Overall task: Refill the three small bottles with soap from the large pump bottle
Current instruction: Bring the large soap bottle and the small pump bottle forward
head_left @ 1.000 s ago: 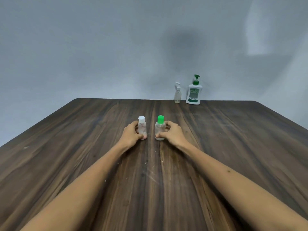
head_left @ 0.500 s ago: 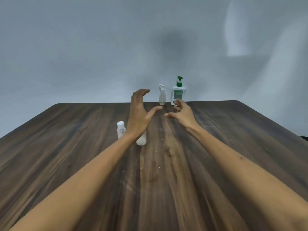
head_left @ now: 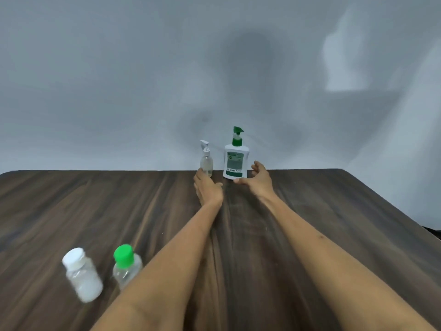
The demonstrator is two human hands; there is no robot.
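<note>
The large white pump bottle [head_left: 235, 161] with a green pump stands at the table's far edge. Left of it is a small clear bottle with a white pump [head_left: 206, 161]. My left hand [head_left: 208, 188] reaches out flat, its fingertips at the base of the small pump bottle. My right hand [head_left: 259, 179] is spread open around the large bottle's right side, thumb under its front; I cannot tell whether it touches. Near me on the left stand a small white-capped bottle [head_left: 82, 275] and a small green-capped bottle [head_left: 126, 266], partly hidden by my left forearm.
The dark wooden table [head_left: 310, 211] runs to a plain grey wall right behind the pump bottles. Its right edge slants away at the far right.
Both hands have let go of the two small capped bottles and stretched forward to the pump bottles at the far edge. The view has moved forward, so the capped bottles now sit lower left.
</note>
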